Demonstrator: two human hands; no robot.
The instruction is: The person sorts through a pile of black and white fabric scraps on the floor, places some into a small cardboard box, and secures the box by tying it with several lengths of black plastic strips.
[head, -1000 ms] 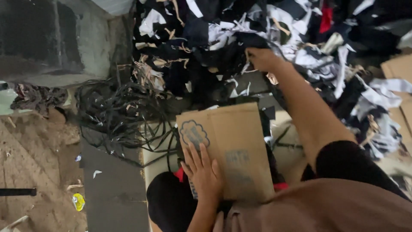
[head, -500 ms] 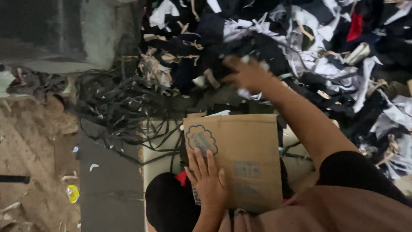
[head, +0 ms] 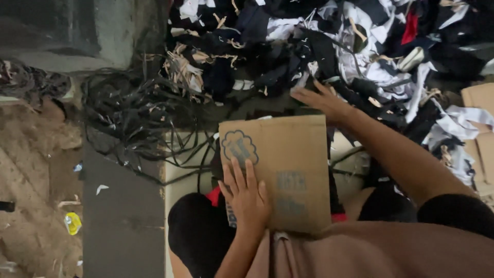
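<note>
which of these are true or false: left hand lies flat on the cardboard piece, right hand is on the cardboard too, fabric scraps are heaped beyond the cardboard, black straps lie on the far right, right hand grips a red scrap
1. The left hand lies flat on the cardboard piece: true.
2. The right hand is on the cardboard too: false, it reaches into the fabric scrap pile.
3. Scraps are heaped beyond the cardboard: true.
4. Black straps lie on the far right: false, they tangle at the left.
5. The right hand grips a red scrap: false, its fingers are spread over dark scraps.
</note>
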